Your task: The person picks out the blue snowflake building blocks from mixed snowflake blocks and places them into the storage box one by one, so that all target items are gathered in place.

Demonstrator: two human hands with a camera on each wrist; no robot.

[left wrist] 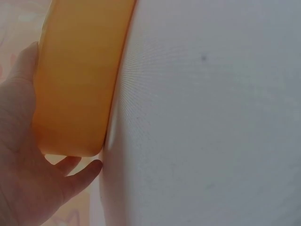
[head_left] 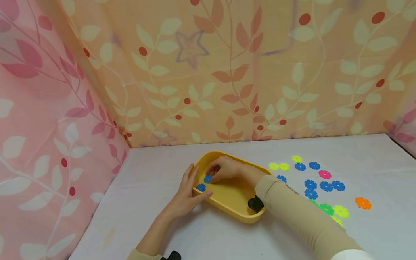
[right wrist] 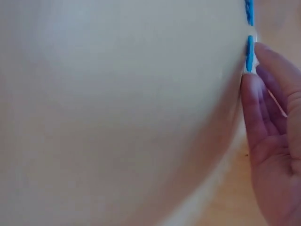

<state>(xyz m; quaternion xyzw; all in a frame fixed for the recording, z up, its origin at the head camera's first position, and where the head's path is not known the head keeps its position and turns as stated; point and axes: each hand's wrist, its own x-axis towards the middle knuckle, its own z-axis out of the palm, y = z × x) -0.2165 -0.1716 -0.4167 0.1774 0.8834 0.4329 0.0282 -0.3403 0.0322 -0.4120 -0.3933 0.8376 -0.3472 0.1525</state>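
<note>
A yellow plastic tray (head_left: 230,193) stands at an angle on the table. My left hand (head_left: 184,200) holds its left end, thumb on the near rim and the fingers spread along the outer end wall. Inside the tray, my right hand (head_left: 229,168) reaches down to a blue notched snowflake disc (head_left: 208,179) on the tray floor. In the right wrist view, thumb and fingertips pinch that blue disc (right wrist: 249,54) at its edges. Just beside it, against the tray's left end, lies a second blue disc (head_left: 200,187).
Right of the tray, several loose discs are scattered on the white-covered table (head_left: 385,163): blue ones (head_left: 326,186), yellow ones (head_left: 341,211), a pink one (head_left: 324,174), an orange one (head_left: 363,203) and green ones (head_left: 326,209). Patterned cloth (head_left: 225,65) hangs behind.
</note>
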